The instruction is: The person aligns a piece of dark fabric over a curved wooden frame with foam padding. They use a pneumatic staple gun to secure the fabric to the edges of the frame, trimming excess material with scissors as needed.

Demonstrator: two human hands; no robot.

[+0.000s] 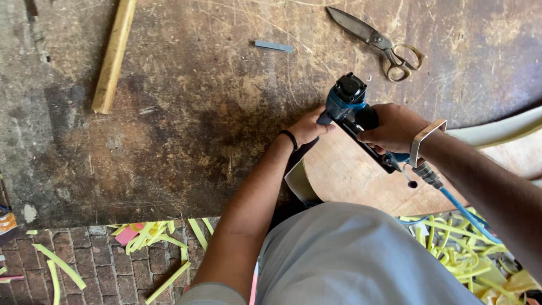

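Scratched, stained workbench (pixel 186 113) fills our view, with one blue pneumatic stapler (pixel 358 116) as our landmark. We see our right hand (pixel 395 127) wrapped firmly around its grip, fingers fully curled, while our left hand (pixel 307 127) pinches its nose, fingertips pressed against it. Beneath it lies one wooden panel (pixel 350 175). Beyond it rest one pair of scissors (pixel 378 42) and one staple strip (pixel 273 46); far to its left lies one wooden stick (pixel 114 53).
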